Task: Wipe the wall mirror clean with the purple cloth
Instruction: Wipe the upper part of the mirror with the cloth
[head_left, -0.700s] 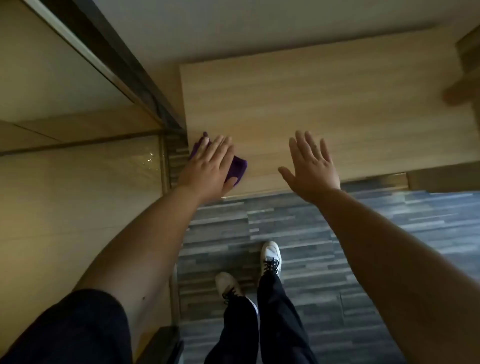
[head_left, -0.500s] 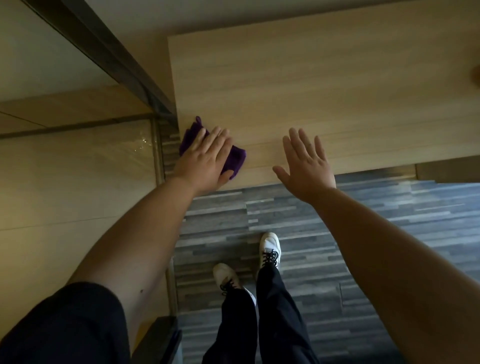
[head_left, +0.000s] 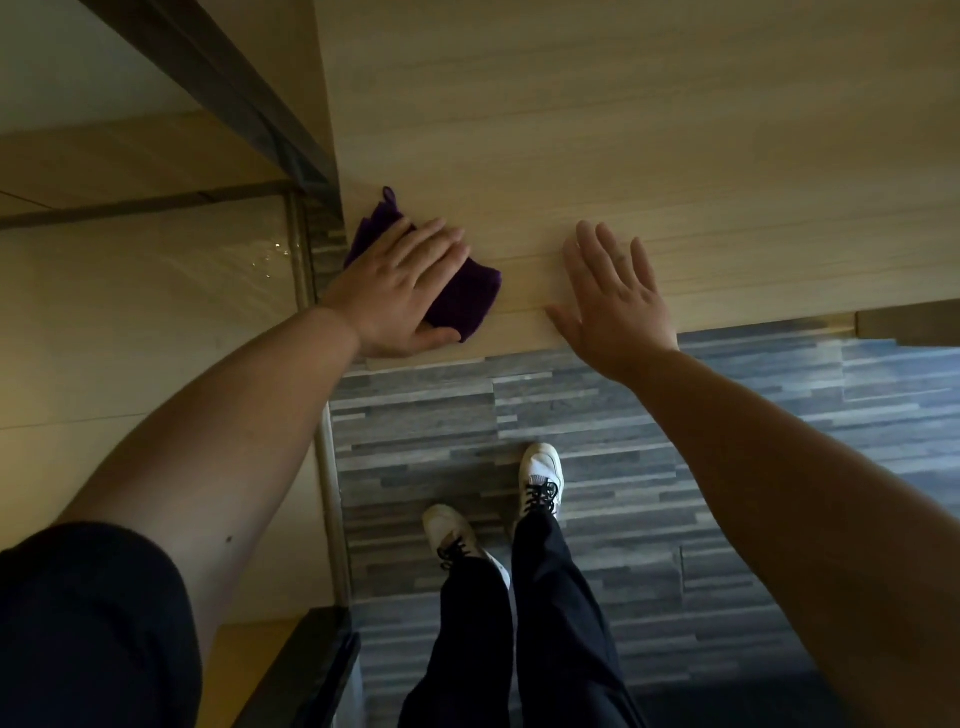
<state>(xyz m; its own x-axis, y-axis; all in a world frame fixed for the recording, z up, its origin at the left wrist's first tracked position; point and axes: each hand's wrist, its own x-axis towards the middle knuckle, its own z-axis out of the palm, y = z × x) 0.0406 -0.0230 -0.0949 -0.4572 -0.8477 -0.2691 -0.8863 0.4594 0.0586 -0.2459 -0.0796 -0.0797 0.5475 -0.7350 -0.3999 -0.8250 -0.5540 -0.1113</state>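
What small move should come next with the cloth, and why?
Probably slide the left hand, flat on the purple cloth, rightward along the surface. The cloth sits at the lower left corner, with an unwiped stretch toward the open right hand.

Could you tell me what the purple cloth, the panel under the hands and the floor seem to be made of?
The purple cloth: soft, matte fabric, likely microfibre; it bunches and has a hanging loop. The panel: pale wood or wood-look laminate, smooth satin, with straight grain lines. The floor: grey strips, perhaps carpet tile or vinyl; unclear.
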